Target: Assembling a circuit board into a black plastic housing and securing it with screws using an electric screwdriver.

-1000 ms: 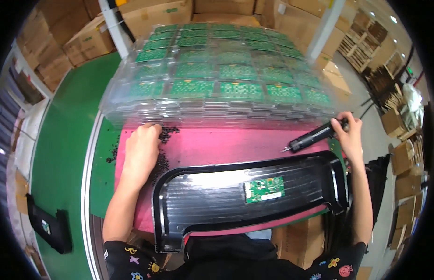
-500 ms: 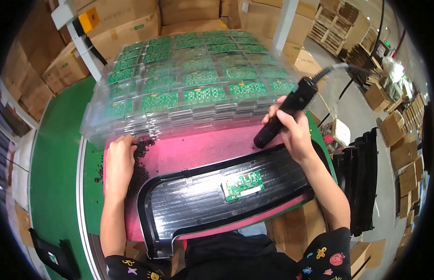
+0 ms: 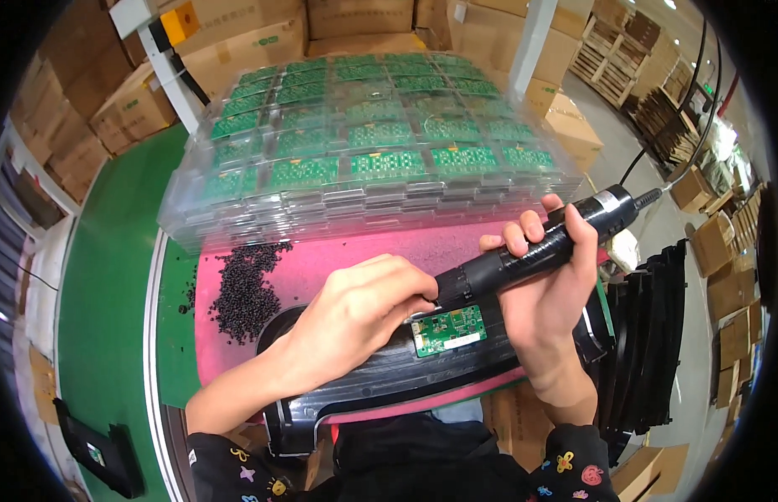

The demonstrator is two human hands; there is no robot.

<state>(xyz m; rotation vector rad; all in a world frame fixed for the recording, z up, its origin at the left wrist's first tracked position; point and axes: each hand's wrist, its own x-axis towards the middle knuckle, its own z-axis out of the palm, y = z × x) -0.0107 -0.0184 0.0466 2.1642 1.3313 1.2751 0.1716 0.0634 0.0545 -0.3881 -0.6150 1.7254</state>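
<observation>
My right hand (image 3: 544, 314) is wrapped around a black corded electric screwdriver (image 3: 489, 274), held almost level with its tip pointing left. At that tip my left hand (image 3: 359, 305) is closed in a pinch; whatever the fingertips hold is hidden. Just below lies a green circuit board (image 3: 449, 331) with a white connector strip, resting on a long curved black plastic panel (image 3: 389, 375). The left forearm and hand cover part of the panel. A heap of tiny black screws (image 3: 245, 291) is spread over the pink mat (image 3: 397, 244) on the left.
Stacked clear plastic trays (image 3: 364, 197) of green circuit boards fill the back of the table. More black panels (image 3: 648, 335) stand at the right. Another black part (image 3: 100, 452) lies at the lower left. Cardboard boxes (image 3: 359, 21) are piled behind.
My left hand has left the screw heap and moved right to the screwdriver's tip. The right hand has tipped the screwdriver from steep to nearly level.
</observation>
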